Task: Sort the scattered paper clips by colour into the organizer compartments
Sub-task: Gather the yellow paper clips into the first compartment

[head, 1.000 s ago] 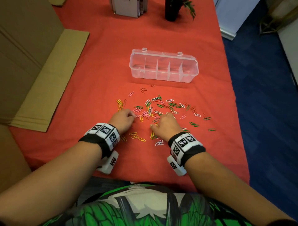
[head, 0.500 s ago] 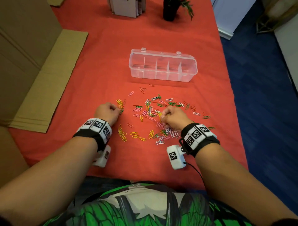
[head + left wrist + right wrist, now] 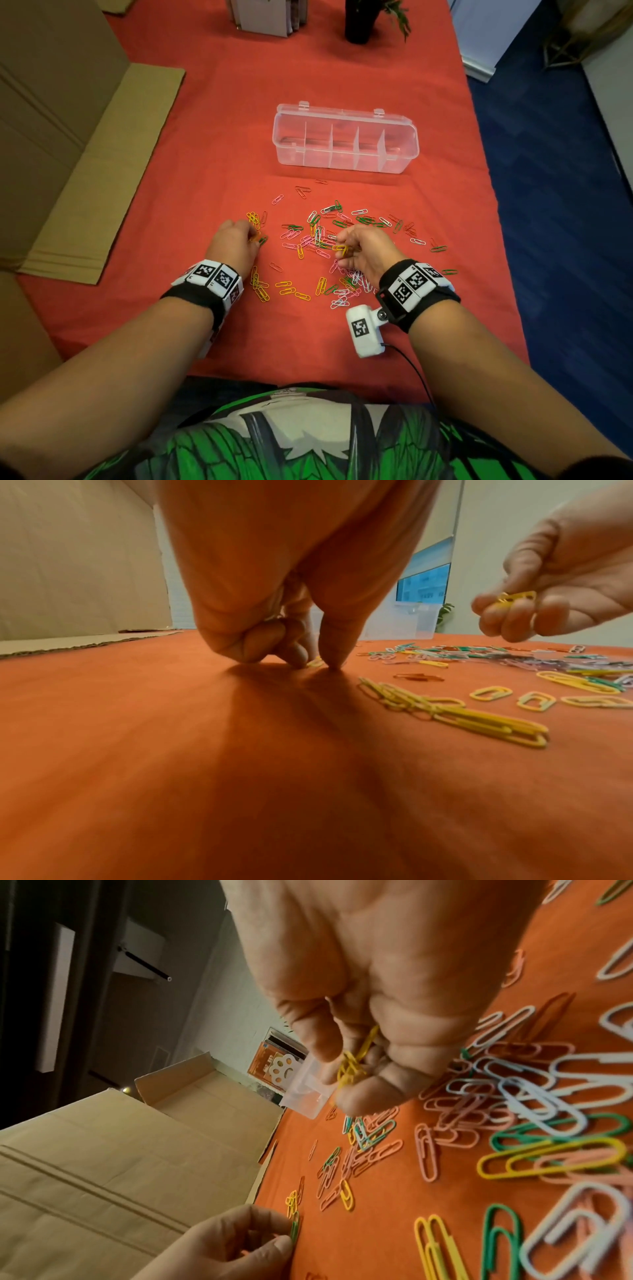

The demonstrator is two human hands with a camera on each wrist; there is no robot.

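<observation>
nearest: small yellow cluster (image 3: 260, 286) gathered on red cloth (image 3: 212, 164). right hand (image 3: 368, 251) pinches yellow clips (image 3: 342, 250); left hand (image 3: 233, 241) fingertips down on clip, grip unclear. mixed scatter (image 3: 329, 233) unsorted. organizer (image 3: 346, 138) beyond looks empty: sorting barely begun.

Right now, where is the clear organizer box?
In the head view the organizer box sits on the red tablecloth, just beyond the scattered paper clips, untouched by either hand.

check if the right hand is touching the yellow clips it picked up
Touching. The right wrist view shows the right hand pinching a bunch of yellow clips between thumb and fingers, lifted above the red cloth.
</observation>
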